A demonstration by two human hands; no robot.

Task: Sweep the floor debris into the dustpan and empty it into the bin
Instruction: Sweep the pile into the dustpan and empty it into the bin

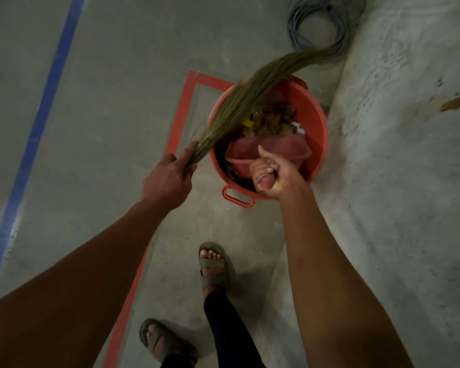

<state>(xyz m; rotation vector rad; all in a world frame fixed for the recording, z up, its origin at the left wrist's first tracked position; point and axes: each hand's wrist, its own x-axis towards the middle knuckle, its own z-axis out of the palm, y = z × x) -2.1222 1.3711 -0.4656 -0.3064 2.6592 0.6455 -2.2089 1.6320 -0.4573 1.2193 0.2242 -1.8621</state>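
Note:
An orange round bin (315,120) stands on the concrete floor, with dry leaves and scraps (270,122) inside. My right hand (272,175) grips the handle of a pink dustpan (271,151), which is tipped down into the bin. My left hand (170,176) holds the bound end of a long grass broom (239,99). The broom's bristles arch over the bin's left rim toward the far right.
Red tape (182,107) marks a rectangle on the floor left of the bin. A blue line (41,120) runs along the far left. Coiled grey cable (319,25) lies beyond the bin. A rough pale wall (409,155) rises on the right. My sandalled feet (213,264) stand below.

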